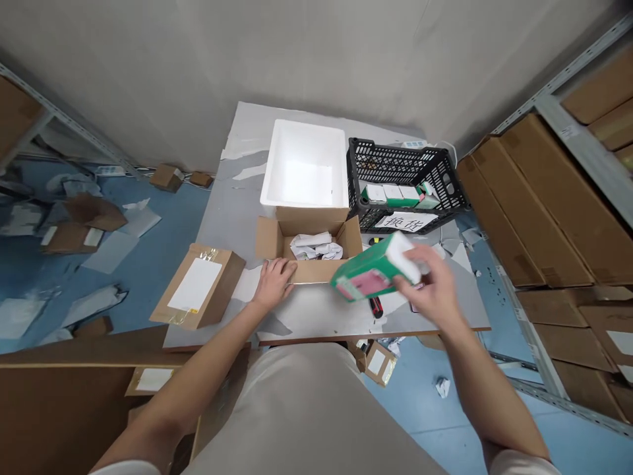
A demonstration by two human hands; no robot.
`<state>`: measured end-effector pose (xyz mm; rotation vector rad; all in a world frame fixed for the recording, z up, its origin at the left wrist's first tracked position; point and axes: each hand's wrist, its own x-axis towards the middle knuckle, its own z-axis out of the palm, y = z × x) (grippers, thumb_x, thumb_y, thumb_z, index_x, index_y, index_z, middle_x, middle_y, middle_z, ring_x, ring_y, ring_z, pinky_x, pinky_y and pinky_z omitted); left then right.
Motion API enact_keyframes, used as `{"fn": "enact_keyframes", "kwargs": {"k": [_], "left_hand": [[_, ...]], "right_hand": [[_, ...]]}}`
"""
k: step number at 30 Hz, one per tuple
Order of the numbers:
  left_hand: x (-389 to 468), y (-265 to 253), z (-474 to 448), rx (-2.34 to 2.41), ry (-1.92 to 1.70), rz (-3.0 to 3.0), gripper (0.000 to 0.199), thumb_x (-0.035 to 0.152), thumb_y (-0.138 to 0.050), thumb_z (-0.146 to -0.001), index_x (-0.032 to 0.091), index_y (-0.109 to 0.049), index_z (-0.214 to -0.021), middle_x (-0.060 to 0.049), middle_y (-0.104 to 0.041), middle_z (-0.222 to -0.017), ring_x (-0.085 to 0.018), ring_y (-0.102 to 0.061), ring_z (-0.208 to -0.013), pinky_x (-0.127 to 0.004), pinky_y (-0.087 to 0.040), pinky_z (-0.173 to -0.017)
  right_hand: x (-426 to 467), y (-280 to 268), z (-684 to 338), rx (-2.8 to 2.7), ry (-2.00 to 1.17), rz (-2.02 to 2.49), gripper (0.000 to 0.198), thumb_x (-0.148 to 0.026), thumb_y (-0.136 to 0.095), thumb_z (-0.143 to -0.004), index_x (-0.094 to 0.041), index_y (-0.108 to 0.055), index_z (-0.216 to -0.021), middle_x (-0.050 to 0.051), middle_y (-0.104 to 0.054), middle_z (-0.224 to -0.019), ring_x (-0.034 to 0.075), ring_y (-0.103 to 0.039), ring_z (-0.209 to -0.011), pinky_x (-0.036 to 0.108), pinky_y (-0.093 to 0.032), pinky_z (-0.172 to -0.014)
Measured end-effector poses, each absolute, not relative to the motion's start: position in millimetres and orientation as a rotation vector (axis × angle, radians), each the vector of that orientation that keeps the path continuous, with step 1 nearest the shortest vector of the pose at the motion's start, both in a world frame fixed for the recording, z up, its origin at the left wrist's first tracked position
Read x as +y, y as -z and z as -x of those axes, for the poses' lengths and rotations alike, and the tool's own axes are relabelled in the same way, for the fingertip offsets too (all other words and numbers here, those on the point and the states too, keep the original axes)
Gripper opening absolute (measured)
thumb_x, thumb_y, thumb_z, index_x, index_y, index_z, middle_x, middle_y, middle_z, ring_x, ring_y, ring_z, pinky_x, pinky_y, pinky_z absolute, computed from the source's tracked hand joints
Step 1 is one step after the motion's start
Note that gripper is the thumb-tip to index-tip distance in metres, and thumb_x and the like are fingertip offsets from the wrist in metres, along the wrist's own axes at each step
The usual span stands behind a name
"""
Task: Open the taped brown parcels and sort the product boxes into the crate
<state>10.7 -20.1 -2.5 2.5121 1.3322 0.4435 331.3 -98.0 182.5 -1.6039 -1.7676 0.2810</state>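
Note:
My right hand (pixel 429 282) grips the white end of a green box (pixel 366 272) with a pink panel. It holds the box tilted above the table, just right of an open cardboard box (pixel 321 270). Motion blurs this hand and the green box a little. Crumpled white paper (pixel 316 247) lies inside the cardboard box, whose flaps are spread outward. At that box's front left corner, my left hand (pixel 275 282) holds the front flap, fingers bent over it. Partly under the green box, a red and black tool (pixel 376 307) lies on the table.
Behind the cardboard box stands a white foam tub (pixel 302 165). A black crate (pixel 405 158) to its right holds several green and white boxes. A taped carton (pixel 202 290) sits at the table's left. Shelving with cartons (pixel 539 198) lines the right side; paper scraps litter the floor.

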Motion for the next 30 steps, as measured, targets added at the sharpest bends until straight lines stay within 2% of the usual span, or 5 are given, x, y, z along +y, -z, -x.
{"fn": "enact_keyframes", "kwargs": {"k": [6,13,17,22,30], "left_hand": [[-20.3,9.0,-13.5,1.368,-0.485,-2.524,0.048,0.020,-0.059,-0.073,0.018,-0.054,-0.121,-0.016,-0.050,-0.122,-0.034,-0.044,-0.117,-0.051,-0.038,-0.099],[-19.0,12.4,-12.3,1.408,-0.476,-2.516,0.046,0.021,-0.057,-0.075,0.022,-0.055,-0.121,-0.014,-0.051,-0.122,-0.033,-0.045,-0.116,-0.051,-0.040,-0.099],[-20.5,12.1,-10.4,1.413,-0.482,-2.487,0.044,0.021,-0.055,-0.077,0.022,-0.056,-0.120,-0.014,-0.052,-0.121,-0.033,-0.046,-0.116,-0.053,-0.039,-0.099],[-24.0,11.8,-5.8,1.405,-0.436,-2.441,0.047,0.028,-0.055,-0.079,0.024,-0.053,-0.126,-0.014,-0.052,-0.128,-0.033,-0.045,-0.123,-0.057,-0.032,-0.104],[-37.7,10.6,10.0,1.428,-0.545,-2.379,0.077,0.043,-0.066,-0.075,0.022,-0.033,-0.141,-0.020,-0.032,-0.147,-0.038,-0.027,-0.138,-0.060,-0.023,-0.108]], "right_hand": [[64.4,-226.7,-408.0,-1.466,0.309,1.748,0.043,-0.038,-0.052,-0.081,-0.020,-0.045,-0.119,0.011,-0.042,-0.115,0.030,-0.046,-0.112,0.053,-0.041,-0.091],[230.8,-118.2,-398.8,-1.275,-0.015,2.172,0.047,-0.038,-0.061,-0.074,-0.018,-0.046,-0.113,0.013,-0.037,-0.114,0.027,-0.052,-0.099,0.048,-0.038,-0.092],[230.3,-73.9,-384.9,-1.408,-0.272,2.383,0.051,-0.051,-0.062,-0.072,-0.020,-0.050,-0.111,0.012,-0.043,-0.110,0.030,-0.052,-0.099,0.056,-0.035,-0.094],[222.2,-62.8,-398.3,-1.665,-0.313,2.480,0.052,-0.061,-0.052,-0.077,-0.022,-0.055,-0.112,0.015,-0.050,-0.117,0.038,-0.039,-0.120,0.074,-0.009,-0.098],[120.2,-77.8,-413.1,-1.663,-0.156,1.832,0.046,-0.042,-0.050,-0.083,-0.017,-0.051,-0.122,0.018,-0.046,-0.131,0.030,-0.039,-0.126,0.055,-0.031,-0.104]]}}
